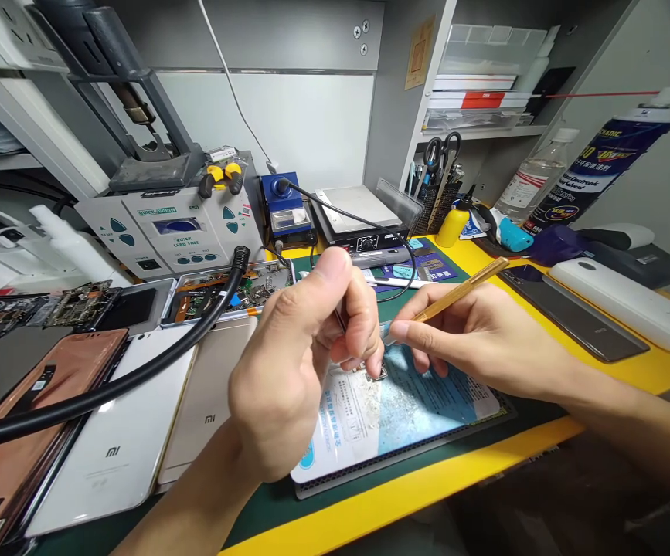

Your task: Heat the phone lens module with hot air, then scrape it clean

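Note:
My left hand (305,363) is closed in front of me, its fingers curled round a thin dark metal tool (340,316), mostly hidden by the fingers. Just below its fingertips a small metal electronic part (379,374) lies over a printed blue-and-white mat (427,409). My right hand (479,332) pinches a slim gold pen-shaped knife (456,292), its handle slanting up to the right. The knife's tip points down-left toward the small part; whether it touches is hidden by the fingers.
Several phones and back covers, one a white phone back (114,432), lie at left under a black hose (108,390). Behind stand a hot-air station (166,228) and a tray of circuit boards (253,289). At right are a dark phone (572,313) and a spray can (601,170).

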A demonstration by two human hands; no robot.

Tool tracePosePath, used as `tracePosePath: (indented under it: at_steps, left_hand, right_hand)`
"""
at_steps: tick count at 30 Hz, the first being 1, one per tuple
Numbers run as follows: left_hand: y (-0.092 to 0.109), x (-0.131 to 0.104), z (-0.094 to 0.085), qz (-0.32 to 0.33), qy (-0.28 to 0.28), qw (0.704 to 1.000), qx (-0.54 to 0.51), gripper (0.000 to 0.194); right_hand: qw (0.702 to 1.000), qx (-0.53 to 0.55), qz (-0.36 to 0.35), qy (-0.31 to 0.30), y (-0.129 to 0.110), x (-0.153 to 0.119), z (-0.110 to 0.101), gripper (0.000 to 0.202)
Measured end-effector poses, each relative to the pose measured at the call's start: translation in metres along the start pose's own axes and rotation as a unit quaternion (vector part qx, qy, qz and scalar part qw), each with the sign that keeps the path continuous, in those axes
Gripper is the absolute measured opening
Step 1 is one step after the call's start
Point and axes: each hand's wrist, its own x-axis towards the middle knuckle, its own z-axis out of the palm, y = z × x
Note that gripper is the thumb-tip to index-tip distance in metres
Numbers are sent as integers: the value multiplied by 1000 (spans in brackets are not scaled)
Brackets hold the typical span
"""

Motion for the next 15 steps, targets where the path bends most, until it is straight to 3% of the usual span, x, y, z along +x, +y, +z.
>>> tracePosePath:
  at_steps: [15]
  left_hand:
    - [1, -3, 0, -2, 4, 1000, 0, 57]
  right_hand:
    - [1000, 23, 0, 4, 1, -1, 2, 25]
